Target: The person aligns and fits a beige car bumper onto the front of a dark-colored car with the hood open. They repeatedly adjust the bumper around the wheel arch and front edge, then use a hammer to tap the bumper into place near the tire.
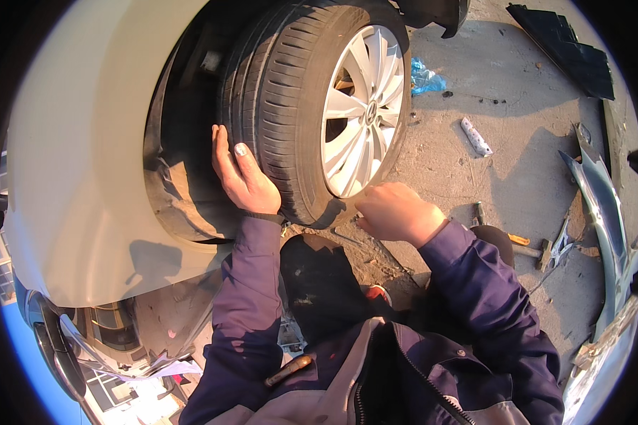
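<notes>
A wheel with a black tyre (280, 106) and silver spoked rim (361, 120) stands in the wheel arch of a light-coloured car body (85, 156). My left hand (247, 173) is open, its fingers stretched along the tread on the arch side. By the lower sidewall, my right hand (400, 212) is closed with the fingers curled under. Whatever it may hold is hidden, and I cannot tell whether it touches the tyre. The dark wheel-arch liner (181, 191) hangs partly loose and dirty beside my left hand.
A hammer (535, 250) lies near an orange-yellow handle (519, 240) at the right. Farther out are a patterned white cylinder (476, 137), blue plastic (425, 78), a black panel (571, 53) and a bent metal panel (602, 219). My knee (322, 273) is below the tyre.
</notes>
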Demonstrator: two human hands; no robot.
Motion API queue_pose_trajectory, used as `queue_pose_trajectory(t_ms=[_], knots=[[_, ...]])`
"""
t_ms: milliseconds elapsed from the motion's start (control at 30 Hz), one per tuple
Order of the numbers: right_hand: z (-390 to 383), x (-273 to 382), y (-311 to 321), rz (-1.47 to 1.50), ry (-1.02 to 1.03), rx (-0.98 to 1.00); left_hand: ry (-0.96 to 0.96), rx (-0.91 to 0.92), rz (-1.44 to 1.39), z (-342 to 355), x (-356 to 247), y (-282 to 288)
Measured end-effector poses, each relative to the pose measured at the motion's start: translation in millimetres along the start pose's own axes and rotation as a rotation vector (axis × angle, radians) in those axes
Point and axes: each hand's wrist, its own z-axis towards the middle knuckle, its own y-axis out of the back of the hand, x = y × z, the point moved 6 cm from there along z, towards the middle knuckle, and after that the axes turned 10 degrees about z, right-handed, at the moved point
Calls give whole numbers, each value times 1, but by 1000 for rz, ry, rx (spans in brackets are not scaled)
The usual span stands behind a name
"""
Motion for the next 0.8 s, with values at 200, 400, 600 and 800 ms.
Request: queue_pose_trajectory(t_ms=[200, 400, 600, 800], knots=[[-2, -2, -2, -25, -1, 29, -6, 0, -11, 0, 3, -1], [-1, 0, -3, -22, 0, 19, -52, -9, 37, 0, 3, 0], [-2, 0, 0, -23, 28, -8, -42, -25, 1, 1, 3, -1], [2, -1, 4, 20, 28, -4, -49, -22, 11, 1, 2, 0]])
